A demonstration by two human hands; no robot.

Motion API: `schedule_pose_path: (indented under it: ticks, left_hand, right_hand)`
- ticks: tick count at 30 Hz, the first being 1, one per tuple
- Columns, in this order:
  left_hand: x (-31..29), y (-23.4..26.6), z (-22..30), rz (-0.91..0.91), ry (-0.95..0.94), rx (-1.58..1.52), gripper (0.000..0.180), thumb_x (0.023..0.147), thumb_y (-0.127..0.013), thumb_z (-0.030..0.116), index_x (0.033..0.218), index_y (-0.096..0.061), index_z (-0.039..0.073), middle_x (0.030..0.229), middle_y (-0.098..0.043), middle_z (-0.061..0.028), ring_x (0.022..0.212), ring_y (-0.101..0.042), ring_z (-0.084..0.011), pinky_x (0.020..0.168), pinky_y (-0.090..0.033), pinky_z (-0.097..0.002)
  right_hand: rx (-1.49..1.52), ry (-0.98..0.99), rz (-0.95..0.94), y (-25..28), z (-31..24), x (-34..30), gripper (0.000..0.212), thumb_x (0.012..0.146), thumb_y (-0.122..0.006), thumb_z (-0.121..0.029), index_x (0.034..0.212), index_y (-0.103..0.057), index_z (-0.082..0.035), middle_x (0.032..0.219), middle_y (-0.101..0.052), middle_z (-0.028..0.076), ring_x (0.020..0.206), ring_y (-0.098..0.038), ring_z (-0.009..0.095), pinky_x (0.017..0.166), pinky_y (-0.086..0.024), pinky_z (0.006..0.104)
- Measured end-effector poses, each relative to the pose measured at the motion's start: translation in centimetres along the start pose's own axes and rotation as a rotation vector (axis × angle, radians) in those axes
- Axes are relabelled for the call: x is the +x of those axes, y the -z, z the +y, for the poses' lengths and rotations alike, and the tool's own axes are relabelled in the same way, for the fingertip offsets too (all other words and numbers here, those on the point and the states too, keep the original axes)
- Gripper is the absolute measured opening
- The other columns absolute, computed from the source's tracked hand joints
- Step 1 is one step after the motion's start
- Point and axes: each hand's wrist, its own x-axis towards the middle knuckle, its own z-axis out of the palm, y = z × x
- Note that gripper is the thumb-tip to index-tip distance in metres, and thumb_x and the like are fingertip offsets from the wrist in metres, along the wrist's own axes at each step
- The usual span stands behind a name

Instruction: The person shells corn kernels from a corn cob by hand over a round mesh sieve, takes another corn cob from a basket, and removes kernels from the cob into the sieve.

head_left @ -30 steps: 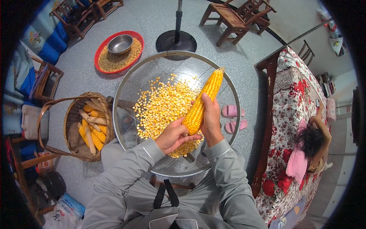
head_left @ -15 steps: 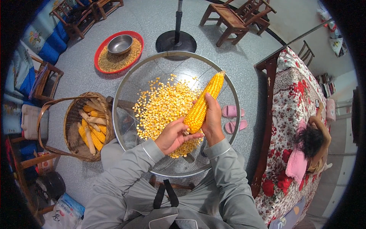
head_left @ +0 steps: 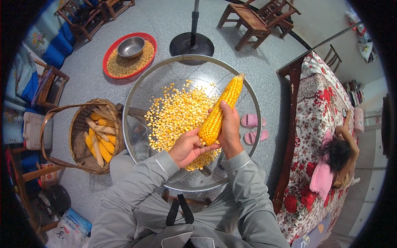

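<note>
My right hand [head_left: 230, 128] is wrapped round the side of a yellow ear of corn [head_left: 221, 109], its thumb lying along the kernels. The ear tilts up to the right, with its pale tip pointing away from me. At its thick lower end, the thumb and fingers of my left hand [head_left: 187, 148] press on the kernels. Both hands are above a round metal mesh sieve [head_left: 127, 101] with a silver rim. Loose yellow and white corn kernels [head_left: 178, 113] are heaped on the mesh, left of the ear.
A wicker basket [head_left: 77, 142] with ears and bare cobs stands at the left. Beyond it sits a red basin [head_left: 154, 50] of grain holding a steel bowl [head_left: 130, 48]. Ahead is a black stand base [head_left: 191, 48]. Pink slippers [head_left: 253, 121] lie right; a person rests on a bed [head_left: 304, 144].
The ear of corn has shifted slightly, its tip a little farther away from me. Both hands keep their hold on it; the kernels in the sieve look the same.
</note>
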Motion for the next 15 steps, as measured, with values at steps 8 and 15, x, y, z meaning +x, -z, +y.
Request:
schedule_pose_path:
  ticks: [8,15]
  left_hand:
    - [-0.06,-0.05,0.10,0.039,-0.004,-0.028,0.046,0.091,-0.044,0.004,0.136,-0.038,-0.004,0.134,-0.050,-0.0180,0.121,-0.054,-0.0321,0.104,-0.047,-0.0481]
    - [0.08,0.20,0.05,0.036,0.006,0.075,0.046,0.091,-0.043,0.003,0.136,-0.039,-0.004,0.133,-0.051,-0.0177,0.121,-0.055,-0.0308,0.104,-0.047,-0.0472]
  right_hand:
    - [0.039,-0.037,0.046,0.26,-0.02,0.03,0.027,0.096,-0.056,-0.022,0.112,-0.049,-0.001,0.094,-0.059,0.008,0.081,-0.065,0.019,0.068,-0.055,0.0316]
    - [-0.001,-0.040,0.056,0.13,0.31,0.00,0.028,0.096,-0.057,-0.023,0.111,-0.048,-0.001,0.093,-0.058,0.009,0.081,-0.065,0.019,0.067,-0.055,0.0317]
